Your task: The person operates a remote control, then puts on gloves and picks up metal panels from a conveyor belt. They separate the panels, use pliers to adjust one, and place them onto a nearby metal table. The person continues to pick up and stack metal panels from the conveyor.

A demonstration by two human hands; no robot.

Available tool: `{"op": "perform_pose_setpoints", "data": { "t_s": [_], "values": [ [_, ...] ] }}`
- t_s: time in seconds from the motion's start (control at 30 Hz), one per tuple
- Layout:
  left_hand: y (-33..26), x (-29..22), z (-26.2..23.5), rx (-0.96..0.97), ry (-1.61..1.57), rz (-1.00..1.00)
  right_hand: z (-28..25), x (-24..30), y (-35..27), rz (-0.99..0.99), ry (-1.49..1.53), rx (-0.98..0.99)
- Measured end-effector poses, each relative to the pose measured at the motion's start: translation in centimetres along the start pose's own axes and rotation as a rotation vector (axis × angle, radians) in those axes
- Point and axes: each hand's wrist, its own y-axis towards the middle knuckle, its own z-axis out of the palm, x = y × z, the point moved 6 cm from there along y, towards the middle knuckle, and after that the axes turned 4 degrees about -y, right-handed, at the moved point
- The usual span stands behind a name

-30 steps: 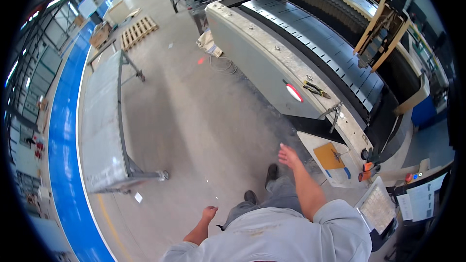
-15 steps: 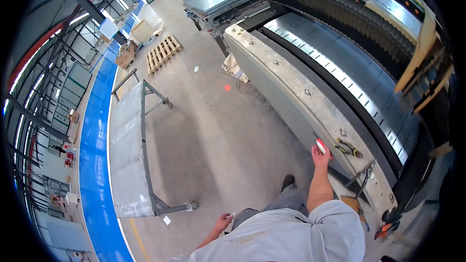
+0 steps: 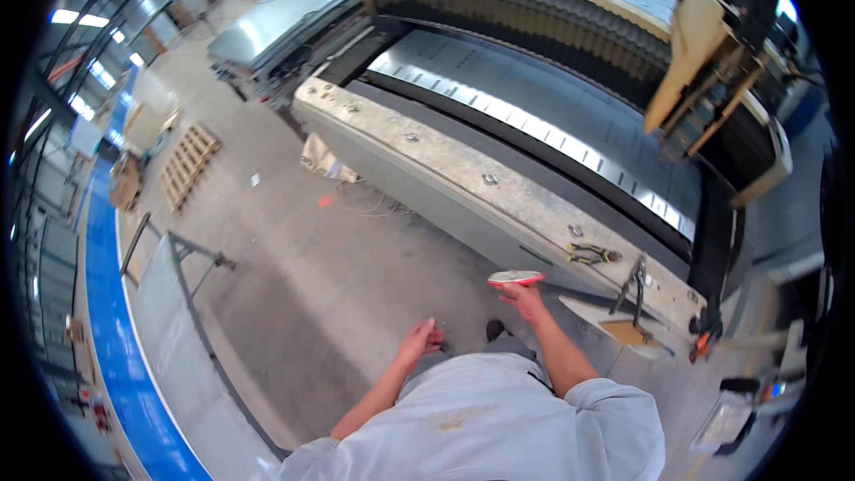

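My right hand (image 3: 524,297) is closed on a flat oval object (image 3: 515,277) with a red edge and a pale face, just off the front side of the large machine. Its exact kind does not show. Lower and to the left, my left hand (image 3: 420,341) is raised in front of my body, fingers drawn together. A small whitish spot shows at its fingertips, too small to name. Yellow-and-black pliers (image 3: 595,254) lie on the machine's pale front ledge (image 3: 445,153). Beside them, a dark metal hand tool (image 3: 634,285) hangs over the ledge's edge.
A slotted metal sheet (image 3: 534,98) lies on the machine bed under a black bellows cover (image 3: 517,13). At the left stand a wheeled metal-topped table (image 3: 178,347) and a wooden pallet (image 3: 189,167). A cloth sack (image 3: 325,160) and loose wire lie by the machine's base.
My view has swung right, toward the machine. My right hand has drawn back from the ledge with the red-edged object, whose pale face now shows. My left hand has risen in front of me.
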Motion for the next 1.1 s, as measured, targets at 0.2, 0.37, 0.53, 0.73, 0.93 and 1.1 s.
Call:
{"op": "perform_pose_setpoints", "data": {
  "t_s": [0.2, 0.37, 0.53, 0.73, 0.93, 1.1],
  "values": [
    [0.3, -10.9, 7.4, 0.453, -0.268, 0.068, 13.4, 5.2, -8.5, -0.432, -0.359, 0.102],
    [-3.9, -20.0, 5.7, 0.321, -0.048, 0.303, 21.4, 8.6, -13.5, -0.439, -0.439, 0.164],
    [-5.0, -24.4, 4.8, 0.378, 0.264, 0.481, 22.8, 9.3, -15.1, -0.161, -0.032, 0.388],
    [-5.3, -27.0, 5.6, 0.355, 0.289, 0.568, 22.5, 10.7, -12.8, -0.090, 0.177, 0.473],
    [-7.0, -28.7, 8.6, 0.364, 0.522, 0.708, 23.6, 11.1, -10.5, -0.073, 0.054, 0.278],
    [-8.0, -28.3, 10.2, 0.329, 0.462, 0.495, 22.3, 11.5, -10.0, -0.090, 0.207, 0.182]
  ]
}}
